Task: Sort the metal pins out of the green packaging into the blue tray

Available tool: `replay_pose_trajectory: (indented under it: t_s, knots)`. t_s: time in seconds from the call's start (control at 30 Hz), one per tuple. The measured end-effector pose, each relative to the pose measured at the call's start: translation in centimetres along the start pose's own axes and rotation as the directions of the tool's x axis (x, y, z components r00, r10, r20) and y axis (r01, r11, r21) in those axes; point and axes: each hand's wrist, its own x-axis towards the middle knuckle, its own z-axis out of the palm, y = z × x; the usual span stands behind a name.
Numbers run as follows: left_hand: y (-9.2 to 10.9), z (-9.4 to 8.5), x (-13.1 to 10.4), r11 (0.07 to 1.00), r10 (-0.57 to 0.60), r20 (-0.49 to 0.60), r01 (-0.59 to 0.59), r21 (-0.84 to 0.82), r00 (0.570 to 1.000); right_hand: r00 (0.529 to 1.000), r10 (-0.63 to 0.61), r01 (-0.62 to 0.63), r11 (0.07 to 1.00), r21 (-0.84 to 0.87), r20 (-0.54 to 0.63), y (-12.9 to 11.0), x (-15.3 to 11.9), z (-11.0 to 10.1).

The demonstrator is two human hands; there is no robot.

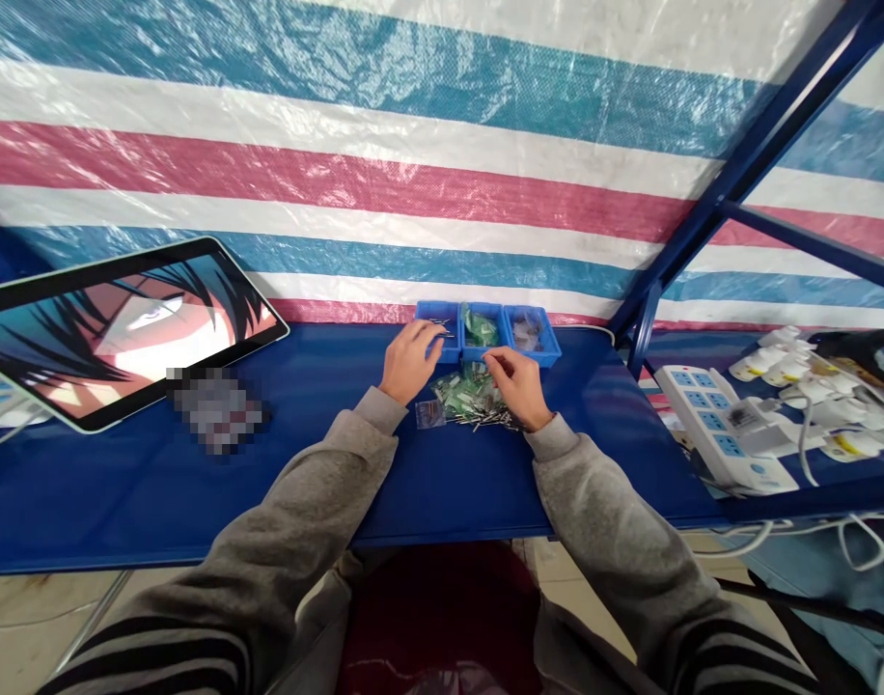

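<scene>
Three blue bins stand side by side at the back of the blue table: the left bin [448, 353] holds thin metal pieces, the middle bin [483, 354] green packets, the right bin [550, 349] clear packets. My left hand [411, 359] is at the left bin's near left edge, fingers curled over it; what its fingertips hold is too small to name. My right hand [519, 384] is pinched in front of the middle bin, above a pile of green packets [462, 393] and loose metal pieces [485, 417]. A small clear bag [430, 414] lies at the pile's left.
A large tablet [134, 333] showing a cartoon picture leans at the left, beside a blurred object [221, 410]. At the right, a white power strip [728, 430], plugs and cables lie beyond a blue metal frame [643, 323]. Striped sheeting [413, 183] hangs behind.
</scene>
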Motion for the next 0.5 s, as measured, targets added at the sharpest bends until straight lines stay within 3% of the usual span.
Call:
replay_pose_trajectory:
  t_s: [0.07, 0.13, 0.33, 0.5]
  knots:
    - [0.1, 0.0, -1.1, 0.996, 0.092, 0.199, -0.089, -0.026, 0.976, 1.000, -0.001, 0.002, 0.998, -0.060, 0.003, 0.2, 0.2, -0.1]
    - [0.0, -0.1, -2.0, 0.990, 0.138, 0.310, -0.134, -0.034, 0.941, 0.999, 0.011, -0.006, 0.991, -0.133, 0.040, 0.5, 0.3, -0.1]
    - [-0.5, -1.1, -2.1, 0.988, 0.147, 0.368, -0.116, -0.104, 0.918, 0.989, 0.009, 0.030, 0.963, -0.267, 0.144, 1.5, 0.4, -0.2]
    - [-0.4, -0.9, -2.2, 0.965, 0.260, 0.511, -0.196, -0.176, 0.819, 0.987, -0.013, 0.065, 0.944, -0.325, 0.158, 1.6, 0.5, -0.4]
